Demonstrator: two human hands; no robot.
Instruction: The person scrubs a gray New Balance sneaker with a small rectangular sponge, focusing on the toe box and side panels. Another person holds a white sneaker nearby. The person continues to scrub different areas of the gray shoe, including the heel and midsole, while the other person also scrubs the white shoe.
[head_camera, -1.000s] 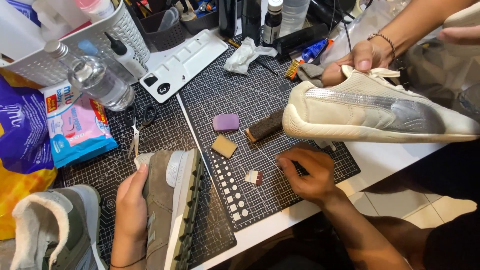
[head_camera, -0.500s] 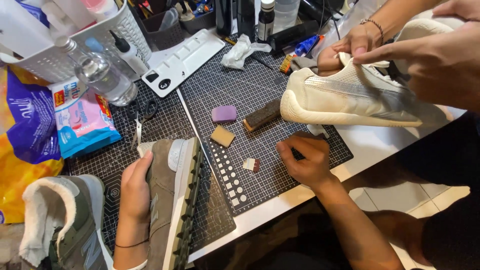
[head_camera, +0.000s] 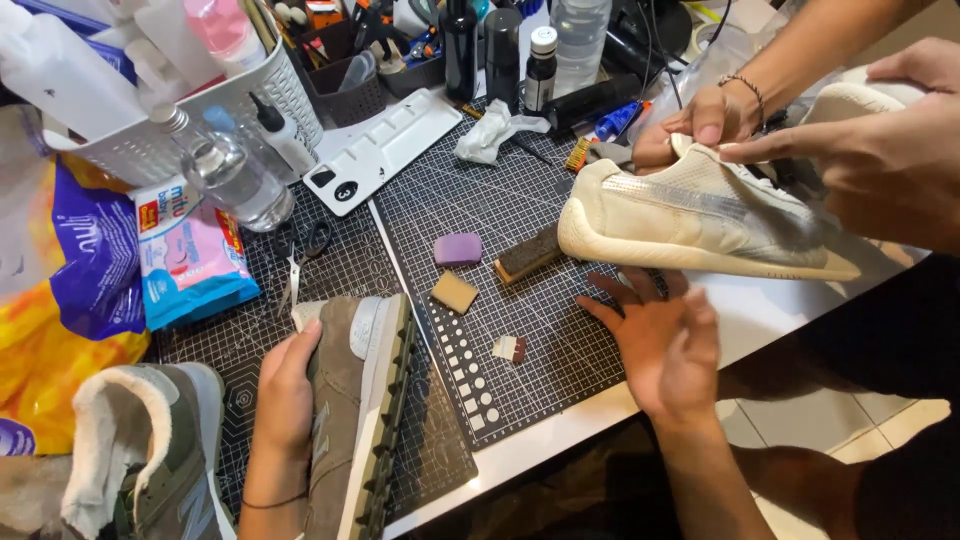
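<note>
My left hand (head_camera: 285, 395) grips a taupe suede sneaker (head_camera: 355, 400) lying on its side on the black cutting mat (head_camera: 470, 190), sole facing right. My right hand (head_camera: 665, 345) hovers open, fingers spread, over the mat's right edge, just below a cream sneaker with a silver stripe (head_camera: 680, 220). Another person's two hands (head_camera: 700, 120) (head_camera: 880, 160) hold that cream sneaker up from the upper right. A purple eraser (head_camera: 458, 249), a tan block (head_camera: 454, 292), a dark brush block (head_camera: 528, 254) and a small white-and-red piece (head_camera: 509, 349) lie on the mat between the shoes.
A second grey sneaker with fleecy lining (head_camera: 140, 450) sits at bottom left. Behind it are a wipes pack (head_camera: 190, 250), scissors (head_camera: 300, 265), a clear bottle (head_camera: 235, 175), a white basket (head_camera: 200, 120), a white palette tray (head_camera: 385, 145), crumpled tissue (head_camera: 490, 130) and dark bottles (head_camera: 500, 50). The table edge runs below my right hand.
My right hand was curled on the mat and has opened, fingers spread, lifting toward the cream sneaker. The other person's second hand came in onto that sneaker. My left hand keeps its grip.
</note>
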